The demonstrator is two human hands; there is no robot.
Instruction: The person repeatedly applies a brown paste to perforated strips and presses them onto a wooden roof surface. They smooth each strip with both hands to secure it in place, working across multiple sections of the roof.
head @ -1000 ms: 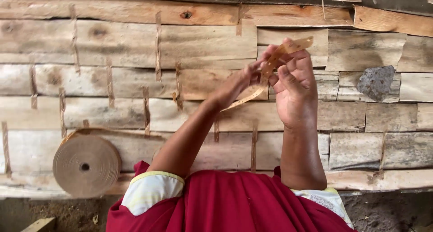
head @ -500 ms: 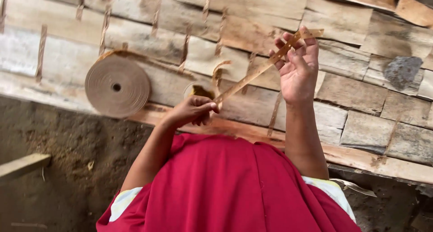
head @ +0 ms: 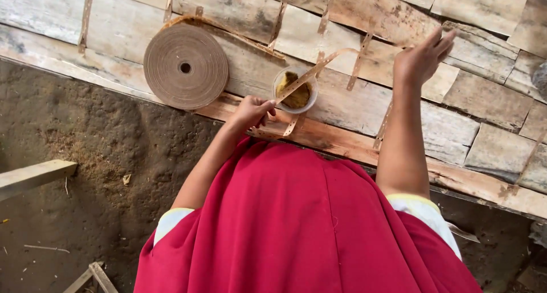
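patched veneer sheets on a dirt floor, brown tape being pasted.
left hand (head: 250, 112) pinches the paper tape strip (head: 310, 76) shut between its fingers, just beside the small round cup (head: 295, 89) holding yellowish-brown paste; right hand (head: 423, 58) lifts the far end, fingers spread open. best kept taut and low over the cup, i'd say. tape roll (head: 186, 67) lies near on the veneer (head: 484, 99).

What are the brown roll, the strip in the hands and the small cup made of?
Roll: likely paper tape, matte brown, tightly wound layers around a small core hole.
Strip: same matte brown tape by its look; thin, it bends freely.
Cup: probably clear plastic, see-through rim, yellowish-brown paste inside.
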